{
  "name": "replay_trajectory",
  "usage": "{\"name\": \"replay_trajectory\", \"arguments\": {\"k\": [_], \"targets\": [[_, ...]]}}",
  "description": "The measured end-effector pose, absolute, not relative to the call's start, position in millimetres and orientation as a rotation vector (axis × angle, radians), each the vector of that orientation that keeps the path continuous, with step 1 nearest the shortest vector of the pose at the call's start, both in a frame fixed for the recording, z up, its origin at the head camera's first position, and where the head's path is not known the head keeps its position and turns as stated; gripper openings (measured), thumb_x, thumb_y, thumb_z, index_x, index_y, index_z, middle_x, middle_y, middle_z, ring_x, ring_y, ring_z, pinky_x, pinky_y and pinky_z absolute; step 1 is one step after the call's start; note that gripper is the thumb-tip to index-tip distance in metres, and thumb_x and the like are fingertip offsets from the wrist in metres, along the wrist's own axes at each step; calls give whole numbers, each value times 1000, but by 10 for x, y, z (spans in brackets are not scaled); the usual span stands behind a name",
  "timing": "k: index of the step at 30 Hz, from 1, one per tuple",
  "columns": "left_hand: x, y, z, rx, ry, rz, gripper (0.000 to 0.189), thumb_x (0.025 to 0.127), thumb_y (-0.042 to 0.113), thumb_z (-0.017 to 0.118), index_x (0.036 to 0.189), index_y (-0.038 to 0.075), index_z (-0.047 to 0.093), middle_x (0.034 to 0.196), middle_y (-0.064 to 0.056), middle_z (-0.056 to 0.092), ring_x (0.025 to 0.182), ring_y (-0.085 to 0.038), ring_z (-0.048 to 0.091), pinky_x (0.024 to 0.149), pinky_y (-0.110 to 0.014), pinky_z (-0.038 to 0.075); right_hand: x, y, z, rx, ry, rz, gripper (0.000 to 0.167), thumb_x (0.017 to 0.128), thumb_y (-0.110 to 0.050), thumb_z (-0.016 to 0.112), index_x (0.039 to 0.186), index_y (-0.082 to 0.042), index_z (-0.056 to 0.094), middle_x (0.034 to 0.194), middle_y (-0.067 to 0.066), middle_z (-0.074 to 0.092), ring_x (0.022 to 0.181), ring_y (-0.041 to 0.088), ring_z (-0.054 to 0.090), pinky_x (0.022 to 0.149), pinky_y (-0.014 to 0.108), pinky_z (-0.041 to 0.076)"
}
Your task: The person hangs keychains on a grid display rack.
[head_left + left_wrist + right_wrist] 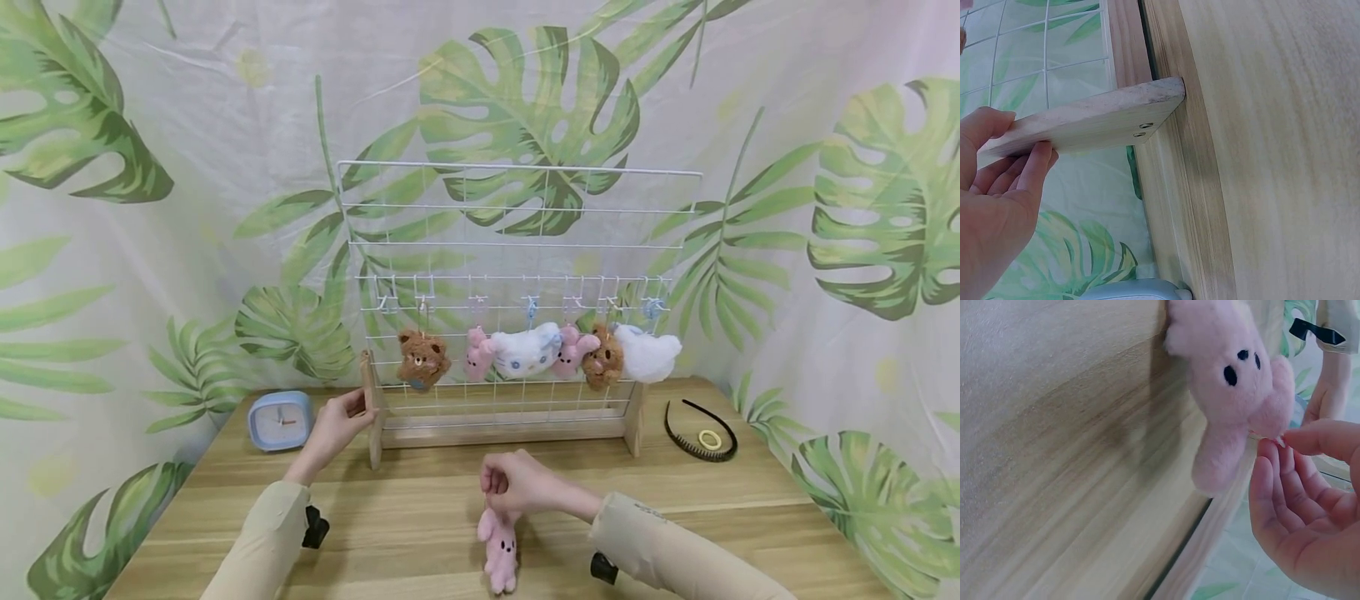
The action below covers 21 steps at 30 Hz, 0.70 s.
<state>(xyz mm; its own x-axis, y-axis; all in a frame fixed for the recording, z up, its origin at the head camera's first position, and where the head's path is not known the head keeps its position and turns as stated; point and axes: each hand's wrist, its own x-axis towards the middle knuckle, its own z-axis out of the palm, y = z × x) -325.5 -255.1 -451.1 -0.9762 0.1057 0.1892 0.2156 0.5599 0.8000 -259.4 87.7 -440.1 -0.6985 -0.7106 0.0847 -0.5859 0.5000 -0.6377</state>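
In the head view my right hand point(525, 483) pinches a pink plush rabbit point(500, 554) at the top, so it dangles above the table's front. The right wrist view shows thumb and fingertips meeting at a small light-coloured bit by the rabbit's point(1235, 381) ears; its dark eyes and nose face the camera. My left hand point(337, 427) grips the wooden side post point(375, 450) of a white wire grid rack point(517, 168). Close up in the left wrist view, thumb and fingers lie on opposite faces of that post point(1110, 115).
Small plush charms hang in a row on the rack, among them a brown bear point(422, 360) and a white cat point(528, 357). A blue clock point(281, 421) stands left on the wooden table point(420, 517). To the right lie a black headband point(697, 454) and a yellow ring point(708, 432).
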Motion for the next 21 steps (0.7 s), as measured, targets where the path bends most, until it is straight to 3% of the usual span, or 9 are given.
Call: {"name": "replay_trajectory", "arguments": {"k": [21], "targets": [[-3247,-2552,-4523,-283,-2660,-1397,51,100,13,58,143,-10,45,138,-31,56,128,-44,56,99,-48,55,-2489,884,-3911,-1209,2675,-1130,9,87,-4,71,90,-8,63,81,4,71,71,-2,61,65,14,55]]}}
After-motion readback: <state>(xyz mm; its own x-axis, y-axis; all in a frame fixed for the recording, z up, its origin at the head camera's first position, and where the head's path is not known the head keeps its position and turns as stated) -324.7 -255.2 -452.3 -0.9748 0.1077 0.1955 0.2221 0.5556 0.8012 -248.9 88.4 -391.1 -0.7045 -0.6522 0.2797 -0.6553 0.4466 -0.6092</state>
